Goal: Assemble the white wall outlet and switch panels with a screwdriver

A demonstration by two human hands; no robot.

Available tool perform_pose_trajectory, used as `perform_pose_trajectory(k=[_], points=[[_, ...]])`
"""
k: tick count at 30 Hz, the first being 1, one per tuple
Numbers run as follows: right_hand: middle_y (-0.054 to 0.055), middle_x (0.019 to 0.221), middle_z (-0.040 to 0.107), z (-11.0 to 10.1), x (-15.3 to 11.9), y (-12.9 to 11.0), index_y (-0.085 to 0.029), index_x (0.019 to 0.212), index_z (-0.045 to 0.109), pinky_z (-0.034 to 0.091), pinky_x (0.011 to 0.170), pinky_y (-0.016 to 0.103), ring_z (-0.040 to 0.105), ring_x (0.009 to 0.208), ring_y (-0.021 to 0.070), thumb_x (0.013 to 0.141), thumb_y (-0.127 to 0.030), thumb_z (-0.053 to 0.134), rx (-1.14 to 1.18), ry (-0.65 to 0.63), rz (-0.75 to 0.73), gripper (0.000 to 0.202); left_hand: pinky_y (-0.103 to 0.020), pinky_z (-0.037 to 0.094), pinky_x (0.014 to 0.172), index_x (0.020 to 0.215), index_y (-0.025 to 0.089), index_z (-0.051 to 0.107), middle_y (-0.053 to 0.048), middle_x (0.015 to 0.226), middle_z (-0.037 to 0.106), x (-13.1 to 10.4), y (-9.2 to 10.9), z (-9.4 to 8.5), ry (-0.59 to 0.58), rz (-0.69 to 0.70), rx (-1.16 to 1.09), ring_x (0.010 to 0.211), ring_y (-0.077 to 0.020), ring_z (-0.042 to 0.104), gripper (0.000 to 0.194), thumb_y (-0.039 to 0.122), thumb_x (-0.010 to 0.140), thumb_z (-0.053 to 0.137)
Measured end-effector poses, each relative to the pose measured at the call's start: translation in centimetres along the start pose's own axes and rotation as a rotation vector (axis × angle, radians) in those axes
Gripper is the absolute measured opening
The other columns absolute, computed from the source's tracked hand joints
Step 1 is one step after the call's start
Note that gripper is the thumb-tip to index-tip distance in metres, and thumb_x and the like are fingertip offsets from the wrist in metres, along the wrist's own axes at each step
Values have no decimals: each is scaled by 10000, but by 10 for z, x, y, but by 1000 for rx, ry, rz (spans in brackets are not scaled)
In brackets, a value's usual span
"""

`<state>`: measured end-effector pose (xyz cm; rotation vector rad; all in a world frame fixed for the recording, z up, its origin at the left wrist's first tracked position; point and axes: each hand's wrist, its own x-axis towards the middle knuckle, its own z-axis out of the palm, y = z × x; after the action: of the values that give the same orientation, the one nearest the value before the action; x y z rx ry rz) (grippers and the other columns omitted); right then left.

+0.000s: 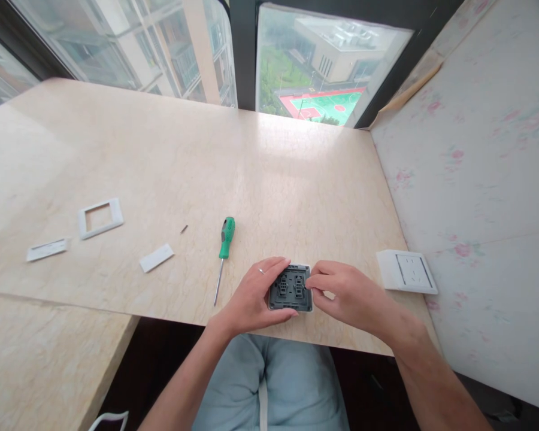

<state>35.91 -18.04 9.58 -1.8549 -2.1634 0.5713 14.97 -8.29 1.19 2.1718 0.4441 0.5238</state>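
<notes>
A wall switch body [290,289], dark grey inside with a pale rim, sits at the front of the table with its inner side up. Around its left side wraps my left hand [258,293], thumb along the near edge and fingers at the far edge. My right hand [341,293] is closed in a pinch at the right edge of the switch body; whatever lies between the fingertips is too small to make out. To the left lies a screwdriver [226,238] with a green handle, its tip towards me.
On the left are a white frame [117,212], a white switch rocker [156,258], another narrow white piece [47,249] and a small dark bit [184,228]. A white socket [408,272] stands by the papered wall at right. Windows border the table's far edge.
</notes>
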Motion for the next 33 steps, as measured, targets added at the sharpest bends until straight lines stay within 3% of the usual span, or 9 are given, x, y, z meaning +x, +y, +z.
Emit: perform_pose_trajectory(k=[7, 17, 22, 27, 33], points=[[26, 716, 609, -13, 18, -17, -158, 692, 684, 310, 591, 265, 500, 614, 116, 815, -39, 582, -198, -203, 69, 199, -517, 422, 1139, 1520, 256, 358, -155, 1490, 502, 1, 0, 0, -3, 1, -10, 1372, -330, 489, 896, 495, 781, 806], [48, 795, 710, -14, 20, -25, -165, 793, 704, 326, 596, 284, 618, 662, 154, 873, -31, 583, -293, -270, 25, 198, -524, 410, 1154, 1498, 237, 410, -153, 1511, 493, 1, 1, 0, -18, -26, -38, 1395, -337, 472, 872, 443, 756, 820], [25, 745, 723, -11, 11, -17, -187, 784, 695, 354, 596, 275, 637, 646, 158, 900, -46, 572, -249, -176, 6, 220, -528, 400, 1158, 1492, 248, 423, -146, 1520, 492, 2, 3, -2, -32, -40, -40, 1399, -339, 471, 865, 450, 750, 820], [55, 851, 765, -4, -3, -6, -208, 937, 734, 472, 680, 285, 690, 743, 183, 928, -88, 564, -143, 6, -79, 209, -528, 397, 1156, 1491, 242, 425, -152, 1516, 497, 3, 4, -2, -31, -40, -31, 1400, -343, 471, 869, 474, 751, 818], [63, 857, 776, 6, -9, 1, -206, 952, 741, 524, 701, 309, 709, 756, 196, 930, -100, 593, -92, 100, -128, 183, -526, 398, 1155, 1492, 247, 427, -149, 1516, 499, 3, 3, -1, -27, -37, -26, 1398, -344, 475, 870, 487, 751, 817]])
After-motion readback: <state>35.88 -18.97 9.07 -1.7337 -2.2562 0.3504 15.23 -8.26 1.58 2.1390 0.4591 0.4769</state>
